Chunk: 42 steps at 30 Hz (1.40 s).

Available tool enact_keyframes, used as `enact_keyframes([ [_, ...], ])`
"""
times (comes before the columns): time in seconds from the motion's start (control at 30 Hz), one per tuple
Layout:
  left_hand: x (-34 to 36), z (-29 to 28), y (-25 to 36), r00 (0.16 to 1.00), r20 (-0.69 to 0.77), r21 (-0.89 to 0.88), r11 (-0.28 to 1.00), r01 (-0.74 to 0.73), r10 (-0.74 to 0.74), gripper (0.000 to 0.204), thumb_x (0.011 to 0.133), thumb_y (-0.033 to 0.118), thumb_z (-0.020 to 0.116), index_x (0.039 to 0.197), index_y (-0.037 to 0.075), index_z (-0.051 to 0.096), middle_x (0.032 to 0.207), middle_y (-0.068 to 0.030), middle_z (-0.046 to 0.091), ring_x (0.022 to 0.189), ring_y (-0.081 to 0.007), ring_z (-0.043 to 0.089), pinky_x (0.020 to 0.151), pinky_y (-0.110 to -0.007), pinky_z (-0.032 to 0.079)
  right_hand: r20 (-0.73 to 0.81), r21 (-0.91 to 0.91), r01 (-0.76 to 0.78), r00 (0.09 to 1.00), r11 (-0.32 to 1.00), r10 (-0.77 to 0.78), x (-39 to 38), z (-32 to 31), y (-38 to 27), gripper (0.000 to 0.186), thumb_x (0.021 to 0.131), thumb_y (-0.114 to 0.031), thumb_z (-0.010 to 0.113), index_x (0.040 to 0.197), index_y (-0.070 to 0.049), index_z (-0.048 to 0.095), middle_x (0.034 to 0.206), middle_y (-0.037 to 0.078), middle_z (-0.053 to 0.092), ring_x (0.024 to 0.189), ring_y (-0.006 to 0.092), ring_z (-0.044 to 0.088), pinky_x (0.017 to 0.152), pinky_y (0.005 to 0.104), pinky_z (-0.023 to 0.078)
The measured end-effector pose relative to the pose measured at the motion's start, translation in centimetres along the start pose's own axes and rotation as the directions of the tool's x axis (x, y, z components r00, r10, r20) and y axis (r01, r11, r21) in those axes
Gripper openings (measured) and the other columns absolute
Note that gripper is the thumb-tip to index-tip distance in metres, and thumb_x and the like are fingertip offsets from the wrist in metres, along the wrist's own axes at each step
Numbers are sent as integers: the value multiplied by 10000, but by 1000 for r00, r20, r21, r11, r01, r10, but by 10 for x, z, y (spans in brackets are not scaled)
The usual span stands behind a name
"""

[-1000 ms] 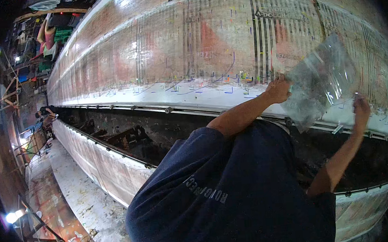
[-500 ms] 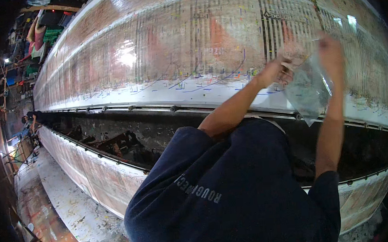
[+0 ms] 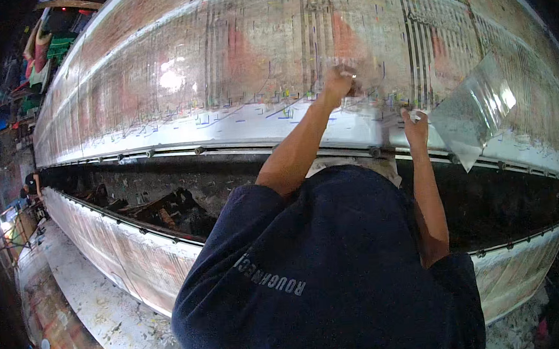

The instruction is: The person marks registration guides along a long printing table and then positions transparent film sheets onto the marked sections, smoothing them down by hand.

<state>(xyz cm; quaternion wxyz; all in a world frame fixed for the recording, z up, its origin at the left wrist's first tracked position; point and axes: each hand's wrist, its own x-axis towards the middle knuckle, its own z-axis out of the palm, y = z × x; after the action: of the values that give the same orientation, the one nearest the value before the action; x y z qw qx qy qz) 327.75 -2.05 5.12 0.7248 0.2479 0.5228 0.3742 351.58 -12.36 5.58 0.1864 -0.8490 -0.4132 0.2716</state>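
My left hand [image 3: 340, 86] is over the long printed surface, fingers curled together around a small pale bit too blurred to name. Lower and to its right is my right hand [image 3: 416, 128], also closed, with something whitish at its fingertips. A faint see-through patch shows between the two hands; I cannot tell if it is a film they hold. Just right of my right hand lies a clear plastic sheet [image 3: 473, 112], tilted, shiny along its folds, its lowest corner reaching past the table's near edge. Beneath is the long table [image 3: 224, 126] with striped, reddish, ink-marked patterns.
A metal rail with bolts [image 3: 200, 150] runs along the table's near edge. Beyond it is a dark gap [image 3: 185, 213], then a second long table [image 3: 122, 237]. Another person [image 3: 32, 185] stands at the far left. Hanging cloths [image 3: 41, 52] are at the upper left.
The clear sheet, earlier at my hands, now lies to the right, apart from them. My left hand has moved left and up; my right hand has come down and left. The view has shifted slightly.
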Motion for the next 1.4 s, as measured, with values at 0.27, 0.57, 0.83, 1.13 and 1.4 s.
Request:
enact_keyframes([
  [0.27,-33,-40,71,973,88,171,959,-227,215,321,929,-13,493,1222,69,595,905,-134,686,720,-239,707,610,-332,582,562,756,-471,823,454,-83,-21,43,-43,271,914,-278,701,1090,-83,635,912,47,662,727,121,609,591,251,458],
  [0.57,-18,-144,11,887,-71,947,309,-83,456,252,799,286,715,830,36,723,805,-182,696,721,-358,680,669,-440,526,267,-32,433,872,901,-410,39,79,-62,179,795,-238,644,783,-97,755,856,155,726,786,333,709,711,452,552],
  [0.83,-17,-167,-3,878,-112,942,331,-55,465,315,765,390,762,800,77,767,735,-184,695,694,-352,689,618,-436,509,461,-299,334,870,894,-172,58,62,-70,225,741,-298,691,883,-146,778,941,146,730,897,345,699,826,429,548],
  [1.13,-16,-118,0,859,-334,922,326,211,389,382,737,485,788,883,133,782,786,-97,736,738,-287,698,723,-397,527,419,-328,295,897,898,-142,63,38,-61,230,715,-336,752,884,-185,793,962,134,733,911,325,701,819,420,547],
  [1.4,-11,-113,2,847,-335,900,406,158,412,409,737,487,789,848,93,767,700,-108,702,664,-265,674,644,-396,505,389,-297,338,897,893,-210,77,42,-35,237,727,-363,744,893,-201,796,948,120,739,911,314,703,815,422,542],
])
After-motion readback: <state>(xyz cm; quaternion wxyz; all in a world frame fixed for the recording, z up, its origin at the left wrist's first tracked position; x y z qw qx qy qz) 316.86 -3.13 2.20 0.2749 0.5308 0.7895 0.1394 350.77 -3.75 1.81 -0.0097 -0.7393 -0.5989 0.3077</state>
